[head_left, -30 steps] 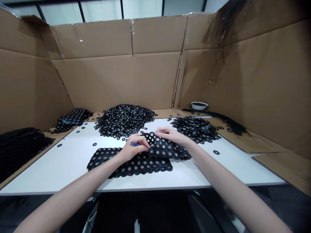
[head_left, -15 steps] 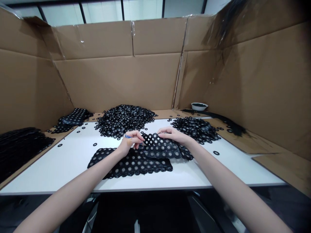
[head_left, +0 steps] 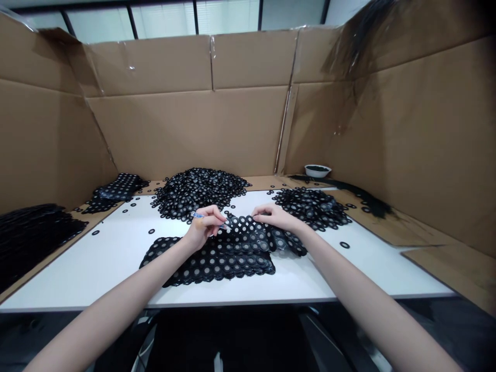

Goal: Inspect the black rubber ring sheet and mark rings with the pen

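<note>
My left hand [head_left: 204, 227] is closed around a slim pen-like tool with a blue-and-white handle [head_left: 197, 215]. Its thin tip points right, to the upper edge of a sheet of joined black rings [head_left: 248, 243]; whether it touches is too small to tell. At that sheet's top edge, my right hand [head_left: 276, 217] pinches the rings between thumb and fingers. The sheet's right end droops below my right hand. Underneath lies a stack of similar ring sheets [head_left: 217, 266], flat on the white table [head_left: 96, 274].
Behind my hands stands a big heap of loose black rings [head_left: 197, 191], with a smaller heap [head_left: 313, 206] to the right. Ring sheets [head_left: 120, 186] and a dark stack [head_left: 34, 237] lie left. A white bowl [head_left: 318, 171] and dark strands [head_left: 349, 188] sit back right. Cardboard walls [head_left: 186, 129] surround the table.
My left hand has shifted slightly left and turned, so more of the tool's handle shows. The sheet's upper part is tilted differently, while my right hand stays nearly in place.
</note>
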Demonstrator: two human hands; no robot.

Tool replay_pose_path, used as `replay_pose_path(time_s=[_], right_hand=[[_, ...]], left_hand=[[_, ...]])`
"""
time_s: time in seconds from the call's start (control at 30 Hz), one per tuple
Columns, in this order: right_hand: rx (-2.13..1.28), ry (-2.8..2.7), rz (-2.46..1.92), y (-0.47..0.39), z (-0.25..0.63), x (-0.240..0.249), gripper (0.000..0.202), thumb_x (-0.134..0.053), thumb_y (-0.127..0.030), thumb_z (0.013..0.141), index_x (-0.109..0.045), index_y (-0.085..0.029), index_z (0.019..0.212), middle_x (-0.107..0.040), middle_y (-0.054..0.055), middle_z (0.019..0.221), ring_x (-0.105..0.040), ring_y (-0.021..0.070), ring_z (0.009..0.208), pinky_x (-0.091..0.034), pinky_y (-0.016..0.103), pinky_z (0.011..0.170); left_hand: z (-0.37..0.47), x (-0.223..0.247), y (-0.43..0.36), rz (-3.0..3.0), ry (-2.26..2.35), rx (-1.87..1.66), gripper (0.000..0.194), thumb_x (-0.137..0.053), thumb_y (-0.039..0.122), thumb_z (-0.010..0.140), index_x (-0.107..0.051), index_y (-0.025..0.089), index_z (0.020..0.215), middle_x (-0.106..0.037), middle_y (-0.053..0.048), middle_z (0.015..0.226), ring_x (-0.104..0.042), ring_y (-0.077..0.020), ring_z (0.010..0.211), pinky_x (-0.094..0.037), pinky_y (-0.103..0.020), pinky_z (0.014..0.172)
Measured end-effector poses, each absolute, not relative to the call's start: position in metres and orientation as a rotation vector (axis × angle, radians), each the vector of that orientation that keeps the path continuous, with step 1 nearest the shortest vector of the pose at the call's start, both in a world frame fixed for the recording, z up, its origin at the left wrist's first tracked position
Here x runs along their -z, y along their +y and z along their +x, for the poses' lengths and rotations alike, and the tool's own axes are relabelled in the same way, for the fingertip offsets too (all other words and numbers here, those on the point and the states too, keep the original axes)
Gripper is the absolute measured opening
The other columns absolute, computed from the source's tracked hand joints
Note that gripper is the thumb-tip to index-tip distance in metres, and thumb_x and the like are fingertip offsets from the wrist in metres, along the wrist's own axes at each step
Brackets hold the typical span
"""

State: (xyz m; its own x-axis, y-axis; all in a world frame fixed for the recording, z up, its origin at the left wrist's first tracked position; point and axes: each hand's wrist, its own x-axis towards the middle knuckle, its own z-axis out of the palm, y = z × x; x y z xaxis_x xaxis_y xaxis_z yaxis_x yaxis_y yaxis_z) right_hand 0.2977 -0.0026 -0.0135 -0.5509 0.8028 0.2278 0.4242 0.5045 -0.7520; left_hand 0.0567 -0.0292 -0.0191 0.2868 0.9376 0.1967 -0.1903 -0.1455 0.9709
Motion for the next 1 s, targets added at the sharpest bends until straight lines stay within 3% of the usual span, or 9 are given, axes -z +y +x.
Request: replay_pose_path(time_s=[0.2,0.37,0.53,0.73,0.87,1.0], right_hand=[[-1.043,-2.022,-0.94,-0.003,0.299,0.012,0.017,-0.057,-0.032,0.075,-0.064,-0.017,0.078,-0.063,0.002,0.083,-0.053,0.0177,0.081,-0.038,0.03,0.077],[-1.1,-2.237,-0.963,0.0,0.298,0.019,0.015,-0.056,-0.028,0.073,-0.063,-0.015,0.075,-0.057,-0.001,0.066,-0.048,0.0134,0.063,-0.037,0.027,0.063],[-0.931,-2.33,-0.951,0.001,0.296,0.026,0.015,-0.052,-0.02,0.073,-0.064,-0.013,0.078,-0.062,0.003,0.075,-0.053,0.0154,0.07,-0.04,0.027,0.067],[-0.833,-2.402,-0.922,0.0,0.294,0.028,0.033,-0.048,-0.012,0.069,-0.066,-0.015,0.096,-0.065,0.004,0.084,-0.055,0.0153,0.073,-0.043,0.026,0.067],[-0.798,-2.417,-0.934,-0.002,0.29,0.028,0.035,-0.046,-0.009,0.064,-0.067,-0.015,0.092,-0.064,0.003,0.081,-0.052,0.0141,0.068,-0.041,0.024,0.063],[-0.813,-2.407,-0.973,-0.005,0.285,0.025,0.027,-0.046,-0.01,0.063,-0.065,-0.013,0.083,-0.062,0.002,0.075,-0.051,0.0144,0.066,-0.04,0.025,0.063]], left_hand=[[0.051,0.018,-0.027,1.233,0.666,-1.245,0.003,-0.056,0.012,0.06,-0.053,0.014,0.061,-0.048,0.005,0.036,-0.032,-0.0022,0.029,-0.014,-0.016,0.033],[0.052,0.021,-0.024,1.301,0.711,-1.087,0.004,-0.056,0.011,0.06,-0.057,0.012,0.063,-0.05,0.004,0.04,-0.036,-0.0028,0.031,-0.014,-0.016,0.032],[0.059,0.025,-0.027,1.514,0.858,-0.973,0.004,-0.056,0.013,0.062,-0.059,0.011,0.063,-0.054,0.002,0.048,-0.042,-0.0049,0.037,-0.023,-0.016,0.036],[0.063,0.028,-0.035,1.882,0.825,-0.976,0.009,-0.055,0.018,0.072,-0.062,0.013,0.073,-0.056,0.001,0.062,-0.049,-0.009,0.054,-0.037,-0.02,0.053],[0.063,0.028,-0.038,2.071,0.811,-1.004,0.014,-0.051,0.024,0.08,-0.062,0.015,0.081,-0.055,0.0,0.069,-0.049,-0.0112,0.065,-0.037,-0.022,0.063],[0.064,0.027,-0.038,2.125,0.869,-1.031,0.015,-0.052,0.028,0.081,-0.059,0.017,0.087,-0.048,0.003,0.063,-0.043,-0.0096,0.061,-0.033,-0.021,0.06]])
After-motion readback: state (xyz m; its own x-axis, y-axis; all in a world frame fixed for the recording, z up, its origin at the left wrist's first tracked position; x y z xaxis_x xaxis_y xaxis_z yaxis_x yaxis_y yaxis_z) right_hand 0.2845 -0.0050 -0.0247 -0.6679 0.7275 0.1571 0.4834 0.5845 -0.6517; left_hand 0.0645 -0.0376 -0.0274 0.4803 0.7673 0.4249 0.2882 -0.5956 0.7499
